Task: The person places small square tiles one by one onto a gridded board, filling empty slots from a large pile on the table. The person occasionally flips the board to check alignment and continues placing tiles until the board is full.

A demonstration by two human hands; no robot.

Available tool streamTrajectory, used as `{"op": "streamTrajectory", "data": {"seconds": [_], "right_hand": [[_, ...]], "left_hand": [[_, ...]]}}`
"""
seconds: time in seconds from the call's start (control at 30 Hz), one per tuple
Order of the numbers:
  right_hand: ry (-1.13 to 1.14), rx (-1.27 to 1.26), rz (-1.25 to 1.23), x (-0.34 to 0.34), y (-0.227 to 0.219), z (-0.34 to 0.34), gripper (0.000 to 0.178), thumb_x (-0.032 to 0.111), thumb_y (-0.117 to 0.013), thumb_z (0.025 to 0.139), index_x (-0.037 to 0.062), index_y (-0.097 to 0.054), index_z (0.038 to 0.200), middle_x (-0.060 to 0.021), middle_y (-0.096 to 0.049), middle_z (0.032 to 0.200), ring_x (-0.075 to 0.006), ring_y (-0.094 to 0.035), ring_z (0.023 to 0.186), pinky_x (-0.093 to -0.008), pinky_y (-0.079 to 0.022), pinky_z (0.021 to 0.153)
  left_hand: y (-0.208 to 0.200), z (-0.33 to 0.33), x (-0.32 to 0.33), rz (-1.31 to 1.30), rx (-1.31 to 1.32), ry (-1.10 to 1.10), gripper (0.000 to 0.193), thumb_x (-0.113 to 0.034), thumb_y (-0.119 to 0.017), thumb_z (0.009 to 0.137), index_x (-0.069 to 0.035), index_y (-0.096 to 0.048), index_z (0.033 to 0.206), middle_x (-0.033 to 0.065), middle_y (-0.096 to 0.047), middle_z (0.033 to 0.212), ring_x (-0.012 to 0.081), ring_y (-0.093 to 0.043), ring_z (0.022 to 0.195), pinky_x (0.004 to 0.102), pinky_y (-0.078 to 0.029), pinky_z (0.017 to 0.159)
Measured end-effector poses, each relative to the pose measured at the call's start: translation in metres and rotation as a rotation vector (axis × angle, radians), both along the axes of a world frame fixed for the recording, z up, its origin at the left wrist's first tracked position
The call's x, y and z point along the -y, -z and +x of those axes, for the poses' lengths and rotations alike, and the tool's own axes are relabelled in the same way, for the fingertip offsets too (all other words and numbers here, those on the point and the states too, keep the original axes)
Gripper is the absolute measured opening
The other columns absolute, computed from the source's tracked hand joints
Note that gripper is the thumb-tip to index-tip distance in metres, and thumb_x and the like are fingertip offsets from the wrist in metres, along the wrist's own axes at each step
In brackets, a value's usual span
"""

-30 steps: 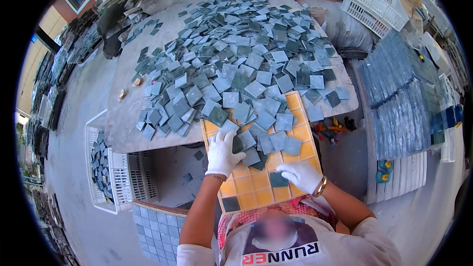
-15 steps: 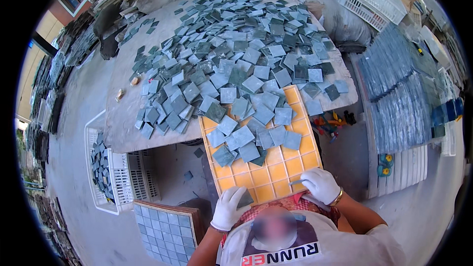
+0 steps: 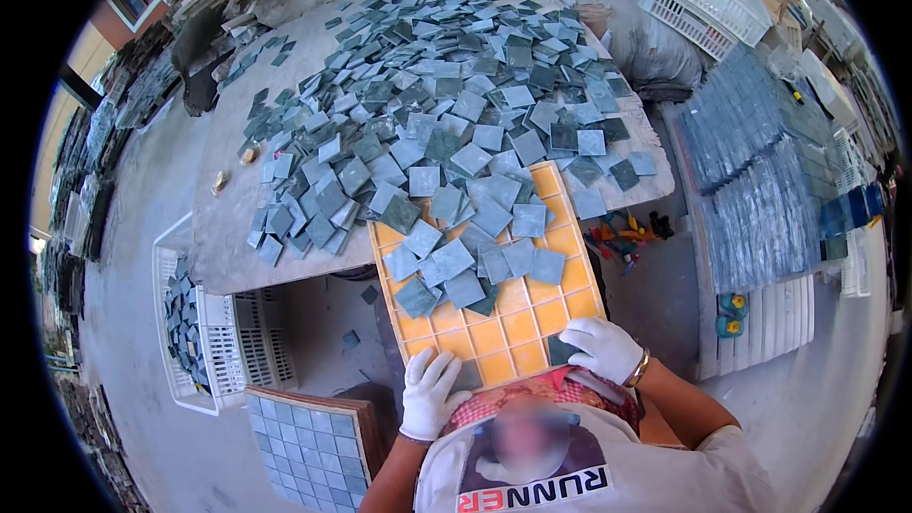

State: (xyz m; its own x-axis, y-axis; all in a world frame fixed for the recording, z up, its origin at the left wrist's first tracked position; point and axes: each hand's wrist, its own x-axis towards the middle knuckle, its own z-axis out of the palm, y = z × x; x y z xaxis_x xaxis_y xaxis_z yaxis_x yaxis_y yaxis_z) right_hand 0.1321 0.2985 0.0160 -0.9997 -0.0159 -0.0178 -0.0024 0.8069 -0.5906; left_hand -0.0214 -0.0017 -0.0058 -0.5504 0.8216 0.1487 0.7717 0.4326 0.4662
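Note:
A yellow gridded tray (image 3: 519, 327) leans from the table's front edge toward my lap, with loose grey-green square stone tiles (image 3: 463, 289) piled over its upper part. At its lower left, my gloved left hand (image 3: 430, 397) rests with fingers spread beside a grey tile (image 3: 466, 376) in a corner cell. My gloved right hand (image 3: 604, 350) has its fingers closed at the edge of a dark green tile (image 3: 560, 350), which lies nearly flat over a cell at the lower right. The fingertips partly cover that tile.
A large heap of tiles (image 3: 418, 85) covers the table (image 3: 223, 237). A white crate (image 3: 220, 347) of tiles stands on the left, near tiled sheets (image 3: 309, 446). Wrapped tile stacks (image 3: 760, 214) stand on the right. Toys (image 3: 627, 231) lie beneath the table's right side.
The tile at my right hand has turned from edge-on to nearly flat on the tray. My left fingers have spread and shifted off the corner tile. The whole view has shifted slightly.

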Motion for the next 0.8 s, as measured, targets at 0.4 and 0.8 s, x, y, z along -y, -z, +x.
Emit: {"op": "streamTrajectory", "data": {"seconds": [0.4, 0.8], "right_hand": [[-0.079, 0.204, 0.05, 0.009, -0.016, -0.031, 0.031, 0.018, -0.067, 0.076, 0.0089, -0.058, 0.104, -0.0104, -0.054, 0.109, -0.0289, -0.057, 0.096, -0.0394, -0.048, 0.082], [0.066, -0.209, 0.325, -0.027, -0.01, -0.147, 0.03, 0.024, -0.064, 0.083, 0.0067, -0.057, 0.107, -0.0103, -0.058, 0.1, -0.03, -0.058, 0.091, -0.0399, -0.05, 0.076]], "left_hand": [[-0.014, -0.01, -0.018, 0.009, -0.005, -0.004, 0.046, -0.023, -0.076, 0.065, -0.009, -0.066, 0.108, 0.0089, -0.058, 0.113, 0.0333, -0.049, 0.11, 0.0466, -0.04, 0.094], [-0.029, -0.089, -0.094, -0.004, -0.207, 0.065, 0.037, -0.021, -0.073, 0.072, -0.013, -0.064, 0.107, 0.0064, -0.054, 0.106, 0.026, -0.056, 0.092, 0.0375, -0.048, 0.076]]}}
